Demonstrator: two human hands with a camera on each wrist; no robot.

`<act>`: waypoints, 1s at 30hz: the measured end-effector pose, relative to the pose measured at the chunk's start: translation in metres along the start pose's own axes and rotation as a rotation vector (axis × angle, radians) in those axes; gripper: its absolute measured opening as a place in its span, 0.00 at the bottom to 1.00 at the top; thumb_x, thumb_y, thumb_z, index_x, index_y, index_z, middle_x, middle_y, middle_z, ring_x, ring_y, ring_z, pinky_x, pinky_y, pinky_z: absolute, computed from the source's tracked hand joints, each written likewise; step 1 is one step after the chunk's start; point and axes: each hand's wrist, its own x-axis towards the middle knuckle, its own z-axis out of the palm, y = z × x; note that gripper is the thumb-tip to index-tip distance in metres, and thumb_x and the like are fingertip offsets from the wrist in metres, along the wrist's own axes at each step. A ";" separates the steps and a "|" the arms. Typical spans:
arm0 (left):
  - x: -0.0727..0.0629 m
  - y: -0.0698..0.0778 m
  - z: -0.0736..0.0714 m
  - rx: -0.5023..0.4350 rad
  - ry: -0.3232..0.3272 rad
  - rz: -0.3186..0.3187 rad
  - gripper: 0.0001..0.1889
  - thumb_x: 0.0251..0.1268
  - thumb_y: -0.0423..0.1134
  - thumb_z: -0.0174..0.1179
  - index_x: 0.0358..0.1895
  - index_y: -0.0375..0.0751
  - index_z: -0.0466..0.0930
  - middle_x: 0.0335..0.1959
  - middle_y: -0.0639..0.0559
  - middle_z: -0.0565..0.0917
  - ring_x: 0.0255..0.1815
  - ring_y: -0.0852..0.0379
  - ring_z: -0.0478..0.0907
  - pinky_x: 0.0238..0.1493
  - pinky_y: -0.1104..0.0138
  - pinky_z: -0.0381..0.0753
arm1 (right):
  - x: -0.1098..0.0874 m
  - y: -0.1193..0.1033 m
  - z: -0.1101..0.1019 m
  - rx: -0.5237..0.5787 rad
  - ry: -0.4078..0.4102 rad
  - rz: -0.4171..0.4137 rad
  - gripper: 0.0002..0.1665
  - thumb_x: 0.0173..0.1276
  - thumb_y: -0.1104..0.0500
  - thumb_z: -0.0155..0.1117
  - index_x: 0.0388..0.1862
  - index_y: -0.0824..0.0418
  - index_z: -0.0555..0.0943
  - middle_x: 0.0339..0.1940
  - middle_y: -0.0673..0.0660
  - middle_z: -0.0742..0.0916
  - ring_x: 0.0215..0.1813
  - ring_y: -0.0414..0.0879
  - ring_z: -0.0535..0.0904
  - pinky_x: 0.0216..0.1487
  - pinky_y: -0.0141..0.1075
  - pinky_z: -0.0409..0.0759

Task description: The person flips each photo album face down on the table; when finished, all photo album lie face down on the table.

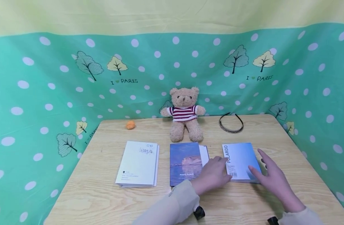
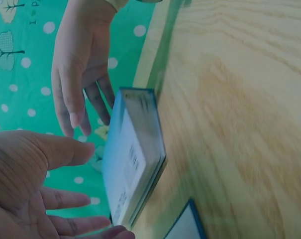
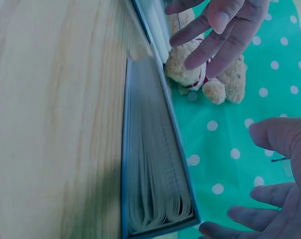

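Left grip [image 1: 212, 175]: bare hand. Directly behind it: pale off-white sleeve [image 1: 172, 206], loose-cut, creased toward the wrist, with small dark lettering [image 1: 171, 192] at one edge; compact black wrist unit [image 1: 199, 213] at the cuff. Right grip [image 1: 273, 179]: bare hand. Behind it: matching pale sleeve [image 1: 299, 217], similar black unit [image 1: 273, 220] alongside.
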 end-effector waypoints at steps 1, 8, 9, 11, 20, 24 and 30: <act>-0.001 -0.002 -0.001 0.001 0.002 0.004 0.34 0.62 0.56 0.63 0.70 0.49 0.67 0.66 0.52 0.72 0.63 0.54 0.71 0.62 0.64 0.72 | 0.000 -0.002 0.000 0.008 0.012 -0.008 0.49 0.69 0.48 0.63 0.77 0.68 0.51 0.66 0.80 0.67 0.59 0.78 0.67 0.50 0.70 0.69; -0.010 -0.015 -0.013 -0.007 0.045 0.028 0.33 0.64 0.53 0.62 0.71 0.47 0.67 0.66 0.50 0.72 0.65 0.52 0.70 0.64 0.63 0.70 | 0.003 -0.017 0.004 0.062 0.066 -0.074 0.45 0.69 0.51 0.64 0.75 0.70 0.56 0.66 0.79 0.69 0.60 0.76 0.69 0.52 0.69 0.69; -0.011 -0.016 -0.015 -0.008 0.048 0.030 0.33 0.64 0.53 0.62 0.71 0.47 0.66 0.67 0.50 0.72 0.65 0.52 0.70 0.65 0.63 0.69 | 0.003 -0.019 0.005 0.069 0.068 -0.079 0.45 0.69 0.51 0.64 0.75 0.70 0.56 0.66 0.79 0.69 0.60 0.75 0.68 0.53 0.69 0.69; -0.013 -0.019 -0.018 -0.002 0.056 0.032 0.33 0.65 0.53 0.62 0.71 0.48 0.66 0.67 0.49 0.72 0.66 0.52 0.70 0.65 0.63 0.69 | 0.004 -0.023 0.006 0.080 0.072 -0.091 0.45 0.69 0.51 0.64 0.75 0.70 0.57 0.67 0.79 0.68 0.61 0.75 0.69 0.54 0.69 0.68; -0.022 -0.034 -0.028 0.021 0.075 0.006 0.34 0.65 0.53 0.62 0.72 0.48 0.64 0.69 0.48 0.68 0.70 0.51 0.65 0.67 0.58 0.67 | 0.008 -0.039 0.017 0.150 0.020 -0.109 0.44 0.70 0.51 0.63 0.75 0.68 0.57 0.70 0.76 0.66 0.63 0.74 0.68 0.57 0.68 0.67; -0.026 -0.044 -0.029 0.039 0.076 -0.010 0.35 0.64 0.54 0.62 0.73 0.49 0.64 0.70 0.47 0.67 0.71 0.50 0.63 0.67 0.53 0.67 | 0.011 -0.045 0.022 0.180 -0.014 -0.117 0.42 0.71 0.51 0.63 0.75 0.67 0.58 0.71 0.74 0.65 0.63 0.72 0.69 0.58 0.66 0.68; -0.034 -0.059 -0.029 0.054 0.074 -0.022 0.40 0.60 0.58 0.64 0.75 0.50 0.61 0.72 0.41 0.64 0.72 0.42 0.58 0.67 0.43 0.63 | 0.015 -0.056 0.032 0.220 -0.053 -0.141 0.40 0.71 0.52 0.62 0.75 0.66 0.59 0.70 0.73 0.68 0.61 0.69 0.73 0.58 0.61 0.72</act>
